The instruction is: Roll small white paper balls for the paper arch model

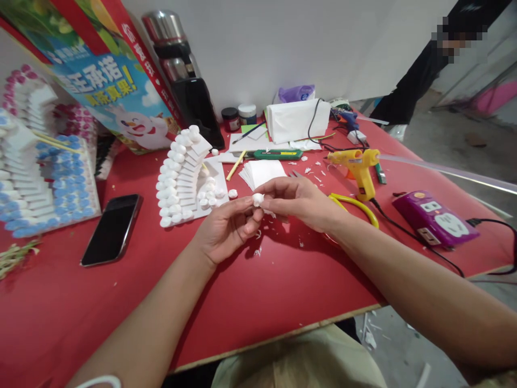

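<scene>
Over the red table [250, 291], my left hand [226, 229] and my right hand [299, 202] meet, both pinching a small white ball of paper or tissue [257, 199] between their fingertips. Just behind them lies a stack of white paper squares [262, 172]. To the left stands a white stepped model [183, 175] edged with small white balls, with a few loose balls [232, 193] beside it. White scraps lie on the table under my hands.
A black phone [112, 229] lies at left beside a blue-dotted stepped model [44, 183]. A yellow glue gun [359, 167], yellow-handled scissors [357, 207] and a purple power strip [434, 218] sit at right. A flask [181, 75], paint jars and a white box stand behind. A person stands far right.
</scene>
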Available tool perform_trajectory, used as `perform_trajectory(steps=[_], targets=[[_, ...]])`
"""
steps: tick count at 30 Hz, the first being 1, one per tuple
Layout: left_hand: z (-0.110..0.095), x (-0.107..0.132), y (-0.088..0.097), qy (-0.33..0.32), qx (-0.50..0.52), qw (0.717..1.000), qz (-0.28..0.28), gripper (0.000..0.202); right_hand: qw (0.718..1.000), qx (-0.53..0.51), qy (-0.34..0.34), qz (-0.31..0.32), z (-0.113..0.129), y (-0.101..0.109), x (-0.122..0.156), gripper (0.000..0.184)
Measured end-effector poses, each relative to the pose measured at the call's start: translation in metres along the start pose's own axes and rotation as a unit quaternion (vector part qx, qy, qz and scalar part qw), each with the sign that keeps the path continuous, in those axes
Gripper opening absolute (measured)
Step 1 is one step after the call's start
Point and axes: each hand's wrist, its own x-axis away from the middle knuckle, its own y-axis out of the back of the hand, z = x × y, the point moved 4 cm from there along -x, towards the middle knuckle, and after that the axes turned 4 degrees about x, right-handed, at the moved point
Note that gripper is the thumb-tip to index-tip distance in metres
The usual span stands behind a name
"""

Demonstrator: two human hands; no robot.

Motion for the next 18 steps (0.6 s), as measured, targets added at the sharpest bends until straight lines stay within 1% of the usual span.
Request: perform_trajectory(steps=[2,7,12,15,18], targets=[[0.000,0.000,0.000,0.006,0.008,1.000,-0.002,0.012,1.000,0.010,0.011,0.004,0.001,-0.002,0.000,0.037],[0.001,0.000,-0.002,0.004,-0.006,1.000,0.009,0.013,0.997,0.060,0.036,-0.019,0.003,-0.003,0.001,0.034],[0.002,0.000,-0.005,-0.009,-0.023,1.000,0.008,0.013,0.994,0.084,0.065,-0.019,0.008,-0.003,0.004,0.028],[0.004,0.000,-0.005,-0.004,-0.033,0.999,0.011,0.016,0.992,0.096,0.083,-0.020,0.011,-0.003,0.006,0.026],[0.005,0.001,-0.005,0.002,-0.037,0.999,0.011,0.015,0.991,0.099,0.085,-0.012,0.012,-0.004,0.006,0.025]])
